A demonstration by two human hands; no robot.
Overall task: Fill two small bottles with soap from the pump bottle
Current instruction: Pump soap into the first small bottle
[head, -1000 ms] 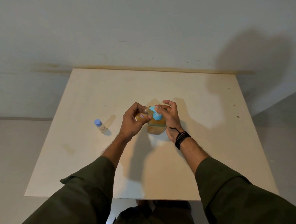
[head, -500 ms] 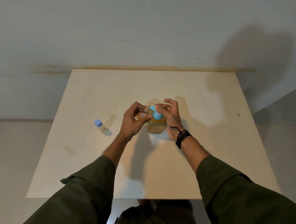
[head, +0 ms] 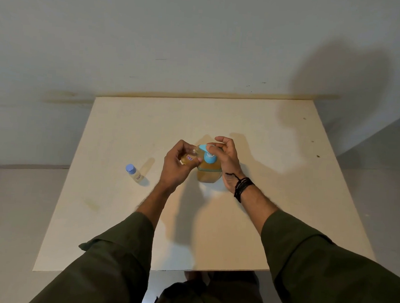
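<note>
I can't see the mouth of the small bottle (head: 189, 158): the left hand (head: 175, 166) wraps most of it and the pump nozzle (head: 202, 148) covers the top, so its fill level is unreadable to me. The right hand (head: 227, 158) hides the right flank of the pump bottle (head: 208, 173) and part of the pump head; label print on both small bottles, including the capped bottle (head: 134, 173), is too small to read. Both sleeves and my view of the torso are cut off by the bottom edge.

small bottles' (head: 190, 159) labels (head: 138, 177) too blurred to read
</note>
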